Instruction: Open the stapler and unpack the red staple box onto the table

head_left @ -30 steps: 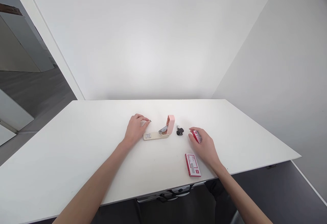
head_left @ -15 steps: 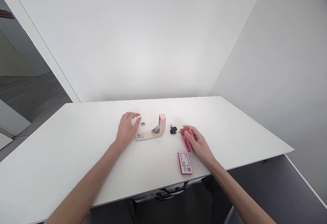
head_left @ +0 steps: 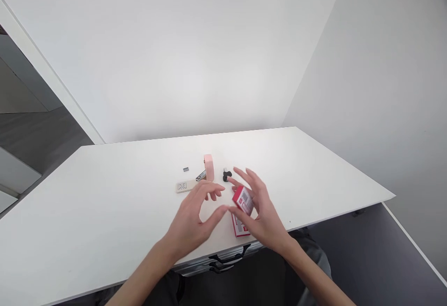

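Observation:
My right hand (head_left: pixel 266 213) is raised above the table's near edge with a small red staple box (head_left: pixel 243 200) held against its fingers. My left hand (head_left: pixel 195 216) hovers just left of it, fingers spread, thumb tip close to the box's lower corner; I cannot tell if it touches. A second red box (head_left: pixel 238 227) lies flat on the white table (head_left: pixel 104 203), partly hidden behind my right hand. Beyond my hands stands an open stapler with a pink top (head_left: pixel 208 167) upright and a cream base (head_left: pixel 184 186). A small strip of staples (head_left: pixel 186 169) lies to its left.
A small black object (head_left: pixel 226 174) lies right of the stapler. White walls close in behind and to the right of the table. A metal handle (head_left: pixel 226 258) shows under the table's near edge.
My left hand let go of the staple strip, left it on the table and came back toward me. My right hand lifted the small red box off the table toward my left hand.

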{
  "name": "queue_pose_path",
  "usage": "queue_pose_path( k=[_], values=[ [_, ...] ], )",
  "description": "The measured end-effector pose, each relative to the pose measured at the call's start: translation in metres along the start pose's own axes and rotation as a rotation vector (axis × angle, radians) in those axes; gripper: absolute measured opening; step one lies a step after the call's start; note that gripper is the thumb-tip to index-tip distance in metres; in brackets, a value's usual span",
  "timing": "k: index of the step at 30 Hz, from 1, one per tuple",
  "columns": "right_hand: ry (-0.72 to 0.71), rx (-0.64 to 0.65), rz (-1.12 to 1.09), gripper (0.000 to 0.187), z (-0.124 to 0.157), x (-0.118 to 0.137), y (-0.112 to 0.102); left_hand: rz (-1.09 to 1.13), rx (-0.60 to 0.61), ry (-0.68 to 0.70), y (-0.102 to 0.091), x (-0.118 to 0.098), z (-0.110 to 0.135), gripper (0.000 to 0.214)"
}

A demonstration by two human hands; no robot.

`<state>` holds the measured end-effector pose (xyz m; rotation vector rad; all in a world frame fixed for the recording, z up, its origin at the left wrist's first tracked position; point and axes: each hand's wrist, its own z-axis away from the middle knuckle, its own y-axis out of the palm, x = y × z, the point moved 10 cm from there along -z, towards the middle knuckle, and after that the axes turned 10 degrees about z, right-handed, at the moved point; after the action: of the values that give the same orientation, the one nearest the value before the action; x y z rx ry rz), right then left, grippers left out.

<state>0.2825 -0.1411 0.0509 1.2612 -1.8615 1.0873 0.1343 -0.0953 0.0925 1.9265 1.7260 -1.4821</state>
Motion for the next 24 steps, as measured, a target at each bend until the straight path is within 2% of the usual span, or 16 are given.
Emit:
queue_pose_path(
  k=[3,5,7,9,11,14,16,18,21,24],
  values=[
    [-0.061,0.151,0.016,0.082,0.007,0.018,0.015,0.112,0.099,-0.049,0.016,-0.007,0.005,0.038],
    [-0.077,0.193,0.024,0.084,0.01,0.025,0.018,0.172,0.173,-0.07,0.022,-0.008,0.006,0.042],
    [-0.087,0.208,0.022,0.086,0.012,0.03,0.018,0.229,0.195,-0.097,0.022,-0.007,0.008,0.038],
    [-0.097,0.194,0.05,0.087,0.014,0.035,0.016,0.305,0.132,-0.143,0.015,-0.002,0.012,0.036],
    [-0.081,0.112,0.113,0.078,0.014,0.036,0.009,0.394,-0.001,-0.23,0.003,0.008,0.021,0.036],
    [0.009,-0.092,0.161,0.035,0.019,0.034,-0.007,0.501,-0.215,-0.352,-0.011,0.025,0.039,0.036],
    [0.072,-0.162,0.122,0.012,0.024,0.033,-0.009,0.544,-0.282,-0.378,-0.013,0.03,0.048,0.037],
    [0.129,-0.16,0.038,0.008,0.029,0.032,-0.003,0.576,-0.319,-0.388,-0.013,0.032,0.054,0.039],
    [0.217,-0.138,-0.083,0.016,0.035,0.029,0.007,0.596,-0.365,-0.395,-0.014,0.033,0.058,0.04],
    [0.279,-0.105,-0.153,0.02,0.039,0.023,0.015,0.586,-0.358,-0.418,-0.014,0.035,0.06,0.041]
  ],
)
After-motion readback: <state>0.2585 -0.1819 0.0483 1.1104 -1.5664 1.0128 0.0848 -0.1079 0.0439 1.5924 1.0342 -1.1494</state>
